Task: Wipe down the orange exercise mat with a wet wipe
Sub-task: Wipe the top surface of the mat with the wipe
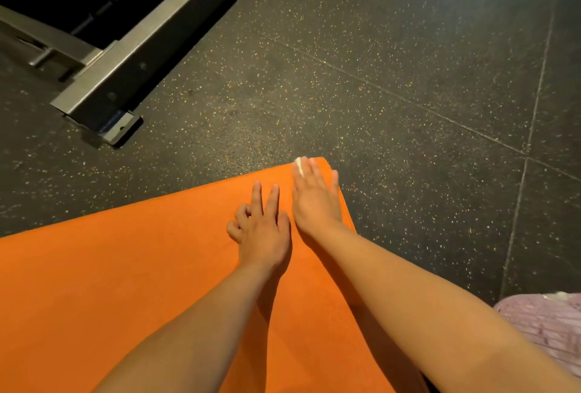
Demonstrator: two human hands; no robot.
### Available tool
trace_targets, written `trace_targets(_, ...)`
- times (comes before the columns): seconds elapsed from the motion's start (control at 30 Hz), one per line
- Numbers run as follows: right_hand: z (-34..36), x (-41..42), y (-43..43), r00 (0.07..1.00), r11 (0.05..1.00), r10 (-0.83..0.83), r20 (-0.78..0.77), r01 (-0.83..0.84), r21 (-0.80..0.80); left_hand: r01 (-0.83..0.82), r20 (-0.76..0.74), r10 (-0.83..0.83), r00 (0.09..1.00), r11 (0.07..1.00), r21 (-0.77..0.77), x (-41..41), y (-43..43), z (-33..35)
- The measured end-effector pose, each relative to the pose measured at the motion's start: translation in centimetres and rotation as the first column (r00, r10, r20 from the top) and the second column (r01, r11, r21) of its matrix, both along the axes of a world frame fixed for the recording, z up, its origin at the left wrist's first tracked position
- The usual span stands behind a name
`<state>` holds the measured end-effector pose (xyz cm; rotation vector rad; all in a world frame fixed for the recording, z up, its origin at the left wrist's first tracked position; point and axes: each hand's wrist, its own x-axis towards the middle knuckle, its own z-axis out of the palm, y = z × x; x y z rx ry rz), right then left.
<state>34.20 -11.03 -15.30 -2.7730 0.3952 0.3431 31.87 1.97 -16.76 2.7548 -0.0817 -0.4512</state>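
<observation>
The orange exercise mat [125, 266] lies on the dark speckled floor and fills the lower left of the head view. My right hand [314, 197] lies flat near the mat's far right corner, its straight fingers pressing a white wet wipe [299, 165] onto the mat; only a small edge of the wipe shows past the fingertips. My left hand [262, 232] rests on the mat just to the left, two fingers stretched forward and the other fingers curled under, holding nothing.
A grey metal frame of gym equipment [125, 56] stands on the floor at the upper left, its foot plate [121, 128] close to the mat's far edge. Pale purple fabric [547, 320] shows at the lower right. Dark rubber floor [408, 78] surrounds the mat.
</observation>
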Motion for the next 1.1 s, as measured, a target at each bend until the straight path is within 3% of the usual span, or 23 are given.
trace_targets(0.1,0.2,0.8,0.3,0.994,0.994,-0.105,-0.031,0.105,-0.009,0.017,0.0,-0.017,1.0,1.0,-0.021,0.4,0.2,0.0)
trace_targets(0.23,0.3,-0.8,2.4,0.994,0.995,0.1,-0.044,-0.1,0.001,0.014,0.0,-0.014,1.0,0.998,-0.059,0.5,0.8,-0.3)
trace_targets(0.37,0.0,-5.2,2.3,0.979,0.978,0.202,-0.033,-0.203,-0.053,0.068,0.016,-0.067,0.998,0.997,-0.046,-1.1,1.1,0.0)
trace_targets(0.67,1.2,-16.9,3.6,0.942,0.946,0.322,-0.094,-0.324,-0.012,0.07,0.019,-0.069,0.997,0.993,-0.092,-13.6,3.0,1.0)
trace_targets(0.83,2.2,-23.7,5.2,0.922,0.934,0.351,-0.165,-0.357,-0.009,-0.013,-0.054,0.007,0.998,0.993,-0.119,-20.6,4.1,2.3)
trace_targets(1.1,6.8,-34.0,6.7,0.891,0.927,0.37,-0.262,-0.373,0.039,0.092,-0.197,-0.102,0.975,0.994,-0.059,-31.4,6.5,7.3)
